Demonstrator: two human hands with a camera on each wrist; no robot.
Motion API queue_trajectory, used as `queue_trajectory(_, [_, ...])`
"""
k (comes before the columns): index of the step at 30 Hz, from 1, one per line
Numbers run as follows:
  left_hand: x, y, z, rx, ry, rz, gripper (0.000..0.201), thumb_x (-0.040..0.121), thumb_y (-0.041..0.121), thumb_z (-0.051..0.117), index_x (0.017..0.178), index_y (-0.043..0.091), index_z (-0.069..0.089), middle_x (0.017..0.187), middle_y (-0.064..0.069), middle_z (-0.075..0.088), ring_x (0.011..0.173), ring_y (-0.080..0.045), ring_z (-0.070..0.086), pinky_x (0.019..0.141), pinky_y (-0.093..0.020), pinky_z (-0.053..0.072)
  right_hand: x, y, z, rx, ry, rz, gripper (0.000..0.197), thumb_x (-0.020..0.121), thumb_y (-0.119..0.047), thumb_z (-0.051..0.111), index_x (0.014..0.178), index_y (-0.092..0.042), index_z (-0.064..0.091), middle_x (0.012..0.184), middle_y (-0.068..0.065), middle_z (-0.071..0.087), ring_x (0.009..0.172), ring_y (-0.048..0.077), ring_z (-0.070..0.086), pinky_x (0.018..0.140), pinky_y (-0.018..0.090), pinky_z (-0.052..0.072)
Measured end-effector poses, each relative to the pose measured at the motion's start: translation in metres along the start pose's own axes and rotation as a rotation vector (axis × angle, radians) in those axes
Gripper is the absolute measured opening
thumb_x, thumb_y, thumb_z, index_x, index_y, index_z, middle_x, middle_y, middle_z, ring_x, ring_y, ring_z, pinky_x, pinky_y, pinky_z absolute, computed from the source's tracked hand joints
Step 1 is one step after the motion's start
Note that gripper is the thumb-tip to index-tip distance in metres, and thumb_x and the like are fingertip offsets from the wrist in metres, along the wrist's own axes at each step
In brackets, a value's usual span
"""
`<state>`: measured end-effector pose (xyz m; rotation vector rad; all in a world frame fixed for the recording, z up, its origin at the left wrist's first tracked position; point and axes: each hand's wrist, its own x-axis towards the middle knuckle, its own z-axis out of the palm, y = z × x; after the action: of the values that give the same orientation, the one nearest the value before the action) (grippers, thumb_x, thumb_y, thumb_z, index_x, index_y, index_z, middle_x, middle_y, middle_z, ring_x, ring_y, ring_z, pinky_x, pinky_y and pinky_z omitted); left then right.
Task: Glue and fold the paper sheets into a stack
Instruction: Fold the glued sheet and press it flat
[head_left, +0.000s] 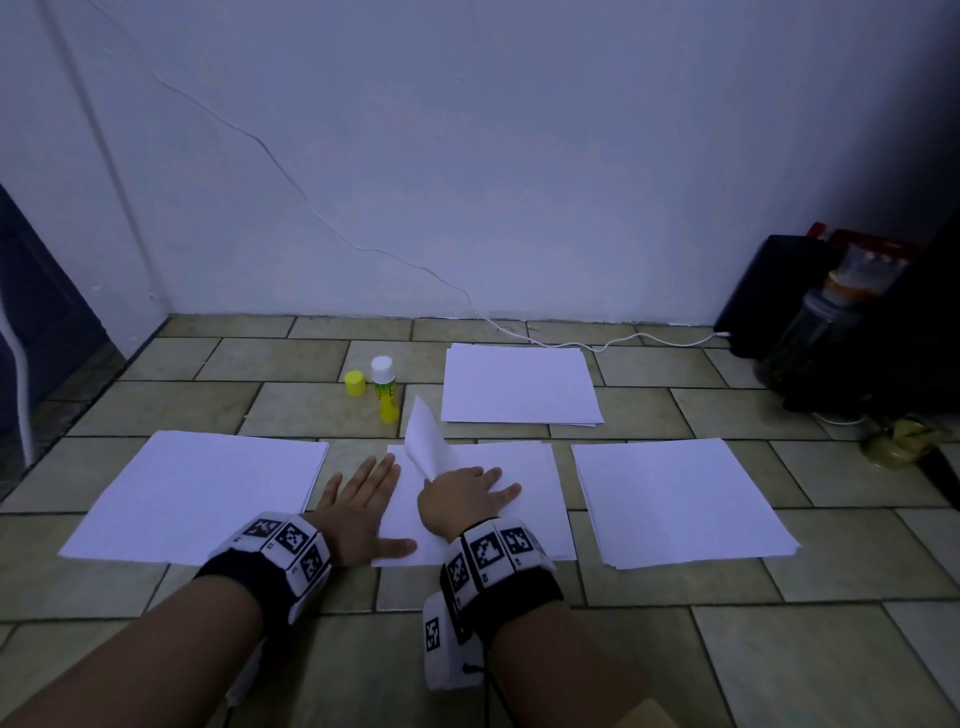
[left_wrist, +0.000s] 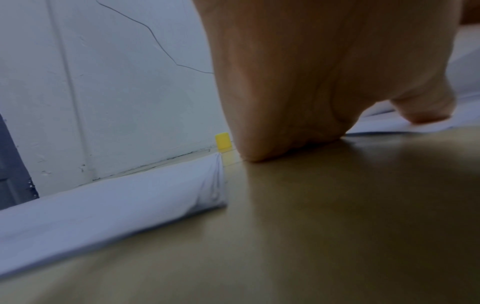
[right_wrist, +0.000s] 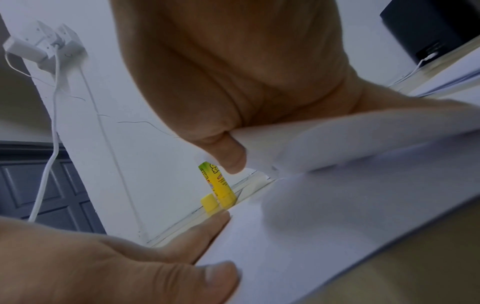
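Observation:
A white sheet (head_left: 519, 525) lies on the tiled floor between my hands, one corner flap (head_left: 426, 436) lifted and curling up. My right hand (head_left: 467, 493) rests on this sheet, and its thumb (right_wrist: 228, 156) pinches the raised flap (right_wrist: 324, 144) against the fingers. At the sheet's left edge my left hand (head_left: 363, 499) lies flat with straight fingers, the thumb touching the paper. A yellow glue stick (head_left: 384, 395) stands uncapped just beyond, its yellow cap (head_left: 355, 383) beside it. In the right wrist view the glue stick (right_wrist: 221, 185) shows past my thumb.
Three more paper stacks lie around: one at left (head_left: 197, 493), one at right (head_left: 675, 499), one farther back (head_left: 519, 384). A white cable (head_left: 597, 343) runs along the wall to dark items and jars (head_left: 810, 322) at far right. A dark door is at left.

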<state>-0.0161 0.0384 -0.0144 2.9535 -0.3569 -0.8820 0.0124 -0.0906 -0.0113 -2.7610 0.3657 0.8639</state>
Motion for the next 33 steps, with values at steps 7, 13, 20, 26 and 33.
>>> queue_trajectory(7, [-0.004,0.003,0.000,0.002,0.012,-0.020,0.105,0.087,0.074,0.033,0.149,0.011,-0.023,0.156,-0.001,-0.031,0.145,-0.017,-0.025,0.117,-0.043,-0.009,0.004,0.009,0.004,0.117,0.045,-0.032,0.071,0.097,-0.039,0.038,0.150,0.001,0.014,0.157,0.021,0.007,0.144,0.042,0.002,0.111,0.064,0.002])
queue_trajectory(13, [-0.005,0.004,-0.002,-0.001,0.016,-0.022,0.108,0.083,0.076,0.031,0.149,0.010,-0.022,0.156,-0.001,-0.030,0.145,-0.017,-0.024,0.117,-0.043,-0.009,0.003,0.001,-0.002,0.008,0.012,0.080,0.077,0.097,-0.050,0.034,0.152,-0.003,0.006,0.160,0.015,0.000,0.146,0.036,-0.007,0.112,0.062,-0.004])
queue_trajectory(20, [-0.003,0.003,-0.002,0.003,0.018,0.000,0.141,0.039,0.095,0.006,0.149,0.011,-0.023,0.153,0.001,-0.033,0.145,-0.016,-0.024,0.117,-0.042,-0.009,0.000,0.004,-0.007,0.030,0.002,0.071,0.078,0.097,-0.054,0.027,0.152,-0.003,0.008,0.160,0.016,0.000,0.146,0.038,-0.008,0.112,0.063,-0.004])
queue_trajectory(26, [-0.001,0.002,-0.001,0.006,0.011,0.003,0.146,0.034,0.098,0.003,0.148,0.011,-0.023,0.151,0.002,-0.036,0.145,-0.016,-0.024,0.117,-0.042,-0.009,0.002,0.006,-0.006,0.087,-0.006,0.061,0.075,0.098,-0.052,0.025,0.152,-0.002,0.010,0.160,0.015,0.000,0.145,0.040,-0.008,0.110,0.067,0.001])
queue_trajectory(33, [-0.003,0.003,0.000,0.018,0.007,-0.016,0.110,0.074,0.076,0.025,0.149,0.011,-0.023,0.156,-0.001,-0.031,0.145,-0.018,-0.024,0.117,-0.044,-0.009,-0.008,0.009,-0.011,0.092,-0.010,0.021,0.070,0.099,-0.049,0.023,0.151,-0.003,0.016,0.159,0.015,0.006,0.145,0.037,-0.006,0.111,0.065,0.000])
